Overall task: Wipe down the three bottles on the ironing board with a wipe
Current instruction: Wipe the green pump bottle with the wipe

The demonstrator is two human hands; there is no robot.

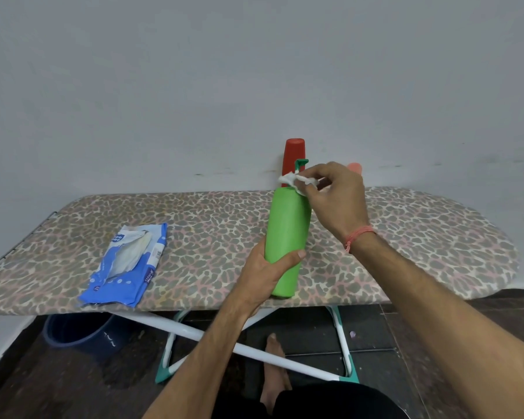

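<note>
A tall green pump bottle (288,228) stands near the front edge of the leopard-print ironing board (209,237). My left hand (268,273) grips its lower body. My right hand (335,195) pinches a small white wipe (291,179) against the bottle's shoulder, just under the green pump head. Behind it, a red bottle (294,158) stands at the board's back edge. A third bottle with a pink cap (355,167) shows only its top behind my right hand.
An opened blue and white wipes pack (127,267) lies on the board's left part. A grey wall rises right behind the board. Under the board are its white crossed legs (194,331), a dark blue bucket (82,334) and my bare foot (274,367).
</note>
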